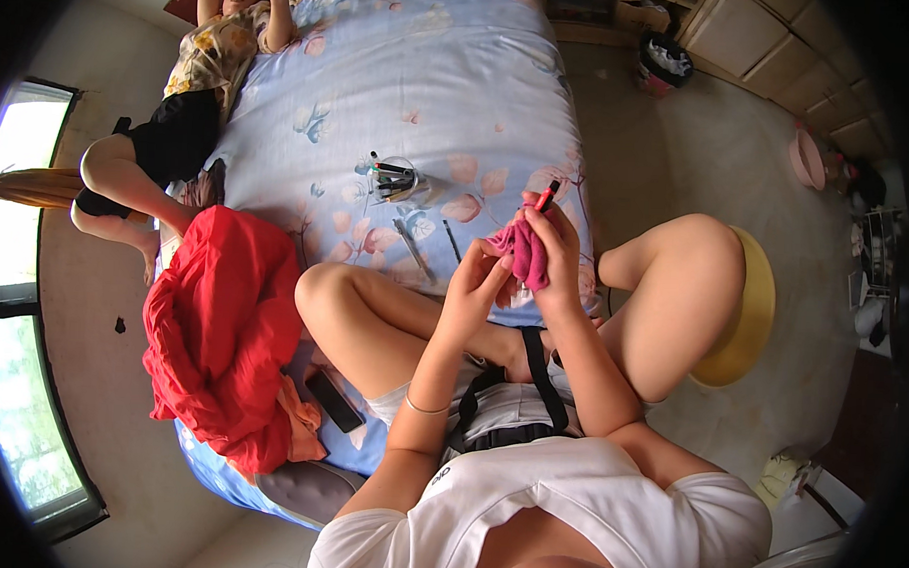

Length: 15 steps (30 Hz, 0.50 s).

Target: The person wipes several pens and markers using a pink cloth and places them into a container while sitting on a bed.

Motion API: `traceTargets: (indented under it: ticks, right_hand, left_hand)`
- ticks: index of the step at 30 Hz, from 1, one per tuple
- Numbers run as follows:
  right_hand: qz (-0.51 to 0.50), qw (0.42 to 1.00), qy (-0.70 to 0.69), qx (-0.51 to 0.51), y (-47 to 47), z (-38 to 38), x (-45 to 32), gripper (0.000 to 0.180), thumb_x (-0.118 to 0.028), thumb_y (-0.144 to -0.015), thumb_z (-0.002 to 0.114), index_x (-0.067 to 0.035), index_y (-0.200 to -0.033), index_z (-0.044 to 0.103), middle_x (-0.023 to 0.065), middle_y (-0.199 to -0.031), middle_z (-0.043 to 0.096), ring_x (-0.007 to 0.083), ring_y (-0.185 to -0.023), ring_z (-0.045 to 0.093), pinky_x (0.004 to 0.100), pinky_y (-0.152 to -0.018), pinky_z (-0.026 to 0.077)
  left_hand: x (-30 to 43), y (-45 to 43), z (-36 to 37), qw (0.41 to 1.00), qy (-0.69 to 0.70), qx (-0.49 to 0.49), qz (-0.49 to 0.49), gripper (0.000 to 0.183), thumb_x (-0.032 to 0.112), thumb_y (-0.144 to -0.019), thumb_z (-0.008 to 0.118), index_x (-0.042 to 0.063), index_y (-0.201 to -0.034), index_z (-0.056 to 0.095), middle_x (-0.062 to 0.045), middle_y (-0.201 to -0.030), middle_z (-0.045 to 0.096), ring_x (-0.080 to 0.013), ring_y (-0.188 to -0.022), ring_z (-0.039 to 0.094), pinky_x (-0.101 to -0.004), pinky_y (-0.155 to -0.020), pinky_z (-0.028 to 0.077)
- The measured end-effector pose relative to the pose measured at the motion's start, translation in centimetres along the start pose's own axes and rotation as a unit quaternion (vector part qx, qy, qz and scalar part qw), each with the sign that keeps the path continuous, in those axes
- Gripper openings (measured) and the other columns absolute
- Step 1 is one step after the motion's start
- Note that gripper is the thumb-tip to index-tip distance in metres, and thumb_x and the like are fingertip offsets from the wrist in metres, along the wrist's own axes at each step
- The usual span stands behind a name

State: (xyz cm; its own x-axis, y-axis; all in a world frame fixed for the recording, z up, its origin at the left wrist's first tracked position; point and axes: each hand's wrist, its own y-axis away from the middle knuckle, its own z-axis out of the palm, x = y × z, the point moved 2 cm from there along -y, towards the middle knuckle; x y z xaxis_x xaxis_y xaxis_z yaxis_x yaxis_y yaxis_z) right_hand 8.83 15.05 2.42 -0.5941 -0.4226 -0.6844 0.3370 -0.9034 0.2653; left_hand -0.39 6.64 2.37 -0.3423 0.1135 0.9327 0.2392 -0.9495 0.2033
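Observation:
A bunched pink cloth (527,255) is held up over my crossed legs, between both hands. My right hand (561,246) grips it along with a red pen (545,199) that has a dark end and points up and away. From the other side, my left hand (479,279) pinches the cloth's near edge between thumb and fingers. A small clear piece shows under the cloth; what it belongs to is hidden. Beyond my hands, a grey pen (413,249) and a slim dark pencil-like stick (452,240) lie on the bed. Farther off, a clear cup (419,183) holds several pens.
The bed (431,95) has a blue floral sheet. Red fabric (224,336) is heaped at left, near a black phone (334,401). Another person (214,65) lies at the far left. Right of the bed are a yellow round object (750,317) and a lined bin (663,64).

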Motion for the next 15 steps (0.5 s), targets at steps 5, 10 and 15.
traceTargets:
  ticks: [5,10,15]
  right_hand:
    - [-0.034,0.999,0.005,0.005,-0.1,-0.1,-1.3,0.021,-0.009,-0.089,0.059,0.002,-0.107,0.057,0.0056,-0.083,0.059,0.0108,-0.073,0.057,0.0230,-0.064,0.046]
    - [-0.065,0.998,-0.021,0.008,-0.1,0.0,-2.4,0.018,-0.009,-0.089,0.058,0.001,-0.104,0.058,0.0059,-0.083,0.059,0.0123,-0.074,0.057,0.0241,-0.067,0.047]
    - [-0.081,0.996,-0.022,0.015,-0.1,0.4,-2.8,0.016,-0.009,-0.090,0.057,0.001,-0.102,0.058,0.0060,-0.082,0.059,0.0129,-0.074,0.057,0.0255,-0.068,0.048]
  left_hand:
    - [0.2,0.3,0.0,0.997,0.047,-0.038,-0.046,0.014,0.019,-0.096,0.053,0.006,-0.101,0.050,-0.002,-0.067,0.053,-0.0089,-0.056,0.051,-0.0220,-0.050,0.042]
    - [-0.6,0.6,-0.6,0.987,0.115,-0.085,-0.080,0.013,0.017,-0.095,0.053,0.007,-0.104,0.049,-0.001,-0.072,0.055,-0.0075,-0.061,0.051,-0.0209,-0.052,0.040]
    - [-0.7,1.0,-0.6,0.957,0.238,-0.123,-0.114,0.017,0.018,-0.093,0.055,0.007,-0.105,0.050,-0.002,-0.068,0.053,-0.0087,-0.055,0.048,-0.0200,-0.049,0.036]
